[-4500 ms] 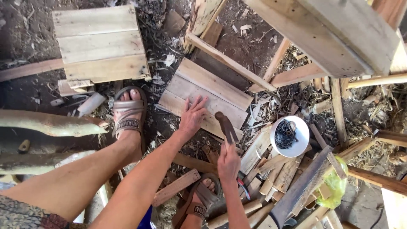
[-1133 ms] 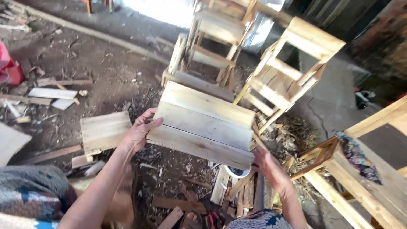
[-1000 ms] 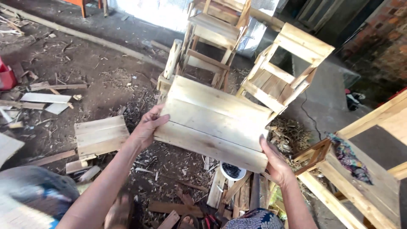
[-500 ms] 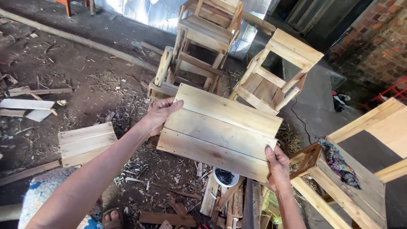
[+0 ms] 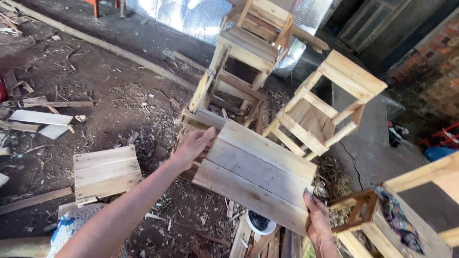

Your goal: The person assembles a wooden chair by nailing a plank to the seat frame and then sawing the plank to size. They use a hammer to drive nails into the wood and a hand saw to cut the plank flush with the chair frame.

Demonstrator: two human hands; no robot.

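Note:
I hold a wooden panel (image 5: 256,172) made of three pale planks up in front of me, tilted down to the right. My left hand (image 5: 192,146) grips its upper left edge. At the lower right corner my right hand (image 5: 318,220) clasps the panel's edge. A white bowl (image 5: 260,222) with dark contents shows on the ground just under the panel.
A similar slatted panel (image 5: 105,170) lies on the dirt at left. Pale wooden stools (image 5: 329,102) and another stacked stool frame (image 5: 248,45) stand ahead. A further wooden frame (image 5: 420,191) is at right. Loose boards (image 5: 40,117) and wood scraps litter the ground.
I picked the panel off the ground and raised it with both hands. My view lifted from the ground toward the stools, and the panel moved slightly forward and right.

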